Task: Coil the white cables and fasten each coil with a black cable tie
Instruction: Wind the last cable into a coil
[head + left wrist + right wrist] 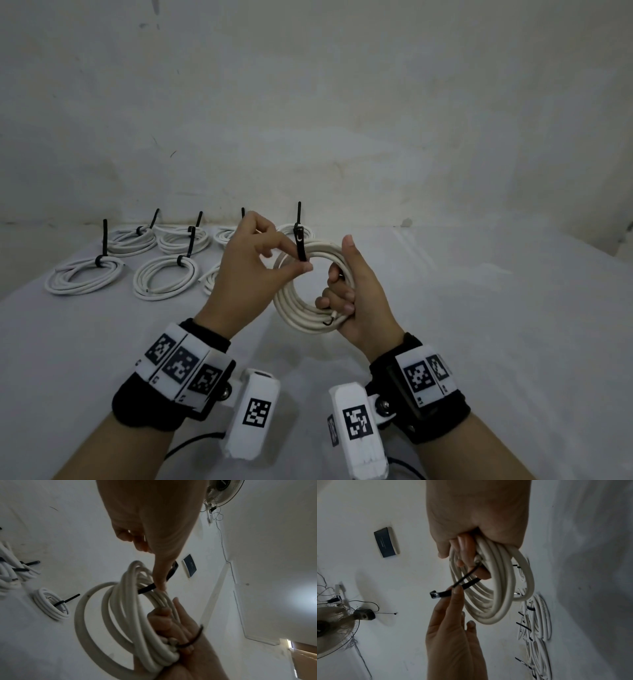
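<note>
My right hand [342,294] grips a coil of white cable [294,308] by its right side and holds it upright above the table. A black cable tie [300,246] passes through the top of the coil, its head end sticking up. My left hand [305,269] pinches the tie between thumb and forefinger just inside the loop. In the left wrist view the tie [147,588] crosses the coil [120,608] under my fingertip. The right wrist view shows the tie's head [435,595] beside the coil [496,588]. A dark wire stub pokes from the cable end by my right palm.
Several tied white coils [85,274] [164,281] [183,238] lie on the white-covered table [479,325] at the back left, each with a black tie tail sticking up. A wall stands right behind the table. A fan [334,626] appears in the wrist views.
</note>
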`<state>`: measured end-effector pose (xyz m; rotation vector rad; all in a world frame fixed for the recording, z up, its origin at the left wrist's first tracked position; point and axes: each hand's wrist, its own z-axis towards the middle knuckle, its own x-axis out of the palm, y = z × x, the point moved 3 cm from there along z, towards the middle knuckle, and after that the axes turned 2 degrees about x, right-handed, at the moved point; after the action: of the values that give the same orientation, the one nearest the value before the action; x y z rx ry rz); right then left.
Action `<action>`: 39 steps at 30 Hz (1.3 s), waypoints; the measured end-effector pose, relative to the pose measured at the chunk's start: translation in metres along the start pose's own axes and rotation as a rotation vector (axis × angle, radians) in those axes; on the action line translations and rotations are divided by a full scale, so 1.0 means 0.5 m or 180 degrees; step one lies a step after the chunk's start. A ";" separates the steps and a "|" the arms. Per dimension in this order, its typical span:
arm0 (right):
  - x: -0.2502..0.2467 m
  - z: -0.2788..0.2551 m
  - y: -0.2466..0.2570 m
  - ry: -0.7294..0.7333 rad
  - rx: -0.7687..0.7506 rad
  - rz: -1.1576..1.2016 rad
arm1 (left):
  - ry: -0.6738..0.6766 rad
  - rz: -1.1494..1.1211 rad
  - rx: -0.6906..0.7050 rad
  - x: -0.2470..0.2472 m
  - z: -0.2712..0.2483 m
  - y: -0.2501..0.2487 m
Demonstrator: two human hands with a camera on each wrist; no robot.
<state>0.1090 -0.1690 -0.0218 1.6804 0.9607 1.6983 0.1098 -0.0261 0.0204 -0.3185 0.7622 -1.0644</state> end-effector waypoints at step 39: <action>-0.012 0.007 -0.005 0.0266 0.0498 -0.0874 | 0.0543 -0.2311 -0.0816 0.038 -0.044 0.027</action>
<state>0.1128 -0.1717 -0.0276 1.4999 1.3282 1.5534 0.1085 -0.0339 -0.0107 -0.7685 0.9680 -1.6923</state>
